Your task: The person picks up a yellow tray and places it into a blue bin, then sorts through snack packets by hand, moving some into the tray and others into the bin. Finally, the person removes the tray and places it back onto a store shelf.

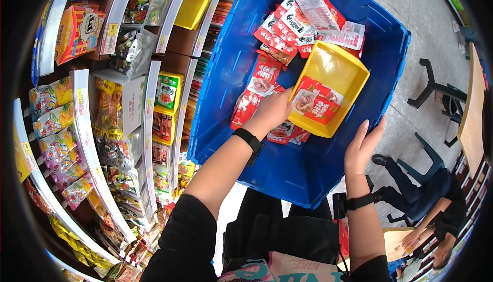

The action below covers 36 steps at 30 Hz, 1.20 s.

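A yellow plastic bin [336,66] sits tilted inside a large blue crate [215,97]. Its near end holds red snack packets [317,102]. My left hand [272,110] is closed at the bin's left rim and appears to grip it; the fingertips are hidden. More red and white snack packets [292,22] lie loose in the crate, at its far end and under my left forearm's side. Along the crate's right wall, my right hand [363,146] is open, fingers stretched out, close to or against the rim.
Curved-looking store shelves [84,128] with bagged snacks and price strips stand on the left. Another yellow bin [192,8] is on a shelf. To the right, a person [436,194] sits on a chair near a table [470,107], with black chair legs [429,84] on the grey floor.
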### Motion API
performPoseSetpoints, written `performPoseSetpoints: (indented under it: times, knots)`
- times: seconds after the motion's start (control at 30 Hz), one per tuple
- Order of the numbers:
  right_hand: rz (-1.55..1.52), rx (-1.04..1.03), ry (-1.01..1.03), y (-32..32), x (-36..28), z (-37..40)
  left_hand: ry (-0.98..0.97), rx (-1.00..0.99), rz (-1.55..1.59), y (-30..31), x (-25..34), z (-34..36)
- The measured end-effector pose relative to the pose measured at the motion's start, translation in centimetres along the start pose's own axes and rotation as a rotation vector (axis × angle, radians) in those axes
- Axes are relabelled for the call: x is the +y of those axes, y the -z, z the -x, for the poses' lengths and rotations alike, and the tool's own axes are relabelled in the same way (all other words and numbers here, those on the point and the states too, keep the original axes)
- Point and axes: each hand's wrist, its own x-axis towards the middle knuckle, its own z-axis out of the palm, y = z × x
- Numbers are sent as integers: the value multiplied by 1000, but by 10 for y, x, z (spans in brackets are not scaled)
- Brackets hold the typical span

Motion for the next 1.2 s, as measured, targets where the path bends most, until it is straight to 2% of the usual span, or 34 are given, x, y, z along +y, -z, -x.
performPoseSetpoints:
  times: [0.23,0.3,0.43,0.53,0.6,0.63,0.67,0.73,0.77,0.8,0.87,1.0,1.07,1.13,1.17,1.2]
  knots:
    - [9,1,15,0,0,-1,27,47,-81,12,18,-21]
    - [-1,0,-3,0,-2,-1,137,30,10,5,11,-23]
    - [-1,-11,-8,1,-3,0,124,45,70,-4,2,-16]
    - [8,1,7,0,0,-1,172,-23,153,7,-1,-12]
    - [8,-1,5,0,0,0,280,-1,361,18,-10,-15]
    - [9,-2,3,0,0,0,246,83,244,4,-36,-22]
    - [14,-1,10,0,0,0,247,82,244,5,-42,-19]
    - [19,0,15,0,1,-1,388,-67,21,6,-50,-15]
    - [21,5,29,0,2,-1,404,-38,19,5,-49,-15]
    - [24,10,43,-1,3,-1,403,-39,19,-1,-54,-13]
    - [21,7,33,0,2,-1,209,-284,-151,-21,-69,-5]
    - [13,2,21,0,0,-1,327,-258,-224,-36,-48,0]
    - [14,2,25,0,0,-1,336,-213,-223,-49,-57,-2]
    - [15,2,27,0,1,-1,153,-284,-257,-53,-69,-7]
    - [16,2,26,0,1,-1,154,-286,-256,-52,-72,-8]
    - [15,2,23,0,2,-1,115,-378,-177,-49,-76,-10]
